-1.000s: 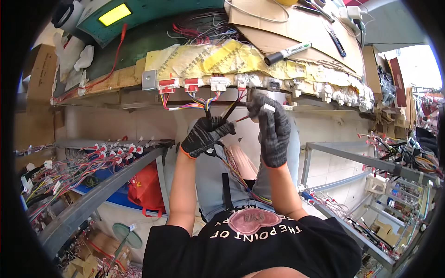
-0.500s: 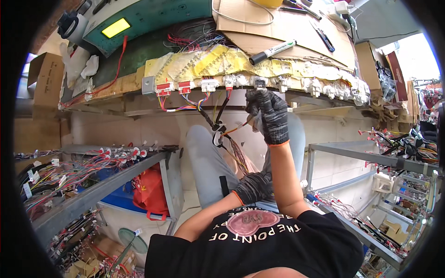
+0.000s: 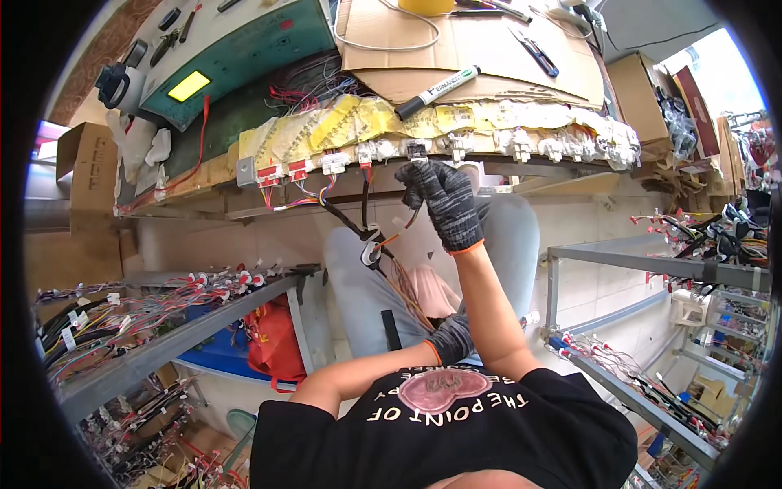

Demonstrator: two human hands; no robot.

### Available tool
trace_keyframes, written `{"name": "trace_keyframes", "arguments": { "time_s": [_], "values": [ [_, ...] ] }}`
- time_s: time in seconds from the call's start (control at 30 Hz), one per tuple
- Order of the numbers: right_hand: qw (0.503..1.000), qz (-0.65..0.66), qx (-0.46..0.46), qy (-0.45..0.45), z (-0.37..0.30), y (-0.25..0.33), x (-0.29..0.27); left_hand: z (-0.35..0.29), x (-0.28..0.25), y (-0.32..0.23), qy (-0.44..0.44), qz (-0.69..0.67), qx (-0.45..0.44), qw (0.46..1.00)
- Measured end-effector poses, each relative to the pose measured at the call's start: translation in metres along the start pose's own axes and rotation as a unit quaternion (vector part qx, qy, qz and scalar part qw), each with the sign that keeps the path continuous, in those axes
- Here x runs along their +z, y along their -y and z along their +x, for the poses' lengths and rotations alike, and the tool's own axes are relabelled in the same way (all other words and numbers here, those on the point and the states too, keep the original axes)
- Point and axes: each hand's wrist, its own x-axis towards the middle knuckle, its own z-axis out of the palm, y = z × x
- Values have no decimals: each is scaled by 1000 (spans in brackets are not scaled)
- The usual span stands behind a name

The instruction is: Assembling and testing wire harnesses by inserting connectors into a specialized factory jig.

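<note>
A wiring harness [image 3: 373, 254] hangs from the bench edge into my lap, its branches wrapped in black tape. Several of its ends sit in red and white sockets [image 3: 334, 164] along that edge. My right hand [image 3: 444, 204], in a dark grey knit glove, is raised with its fingers closed round the end of an orange-and-yellow wire branch [image 3: 395, 238], just below a dark grey socket [image 3: 417, 151]. The fingers hide the branch's tip. My left hand [image 3: 452, 338], gloved alike, rests low in my lap beside the lower wires, its fingers partly hidden near my right forearm.
Above the sockets lie yellow tape, a black marker [image 3: 438, 92], cardboard [image 3: 489, 61] and a utility knife [image 3: 533, 53]. A green tester box [image 3: 236, 61] with a lit yellow screen stands at the back left. Metal racks [image 3: 187, 338] with wire bundles flank me on both sides.
The whole view has shifted, so the bench appears farther left. My right hand stays below the same dark socket, gripping the wire branch. My left hand remains in my lap.
</note>
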Motion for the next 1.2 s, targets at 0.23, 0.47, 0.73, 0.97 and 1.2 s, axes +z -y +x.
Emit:
{"name": "trace_keyframes", "arguments": {
  "time_s": [0.23, 0.47, 0.73, 0.97, 1.2],
  "values": [
    [999, 17, 16, 26, 2, 1, -5, -45, -12, 67, -3, -90, 143, 986],
    [999, 42, -4, 26, 4, -8, -4, -122, -107, 82, -46, -418, 66, 905],
    [998, 28, -22, 43, 7, -4, -5, -104, -85, 75, -72, -420, -20, 904],
    [1000, 22, 6, 18, 5, -2, -3, -86, -43, 89, -470, 71, 74, 877],
    [995, 94, 21, -15, 12, -9, 2, -85, -53, 50, -520, -264, -56, 811]
  ]
}}
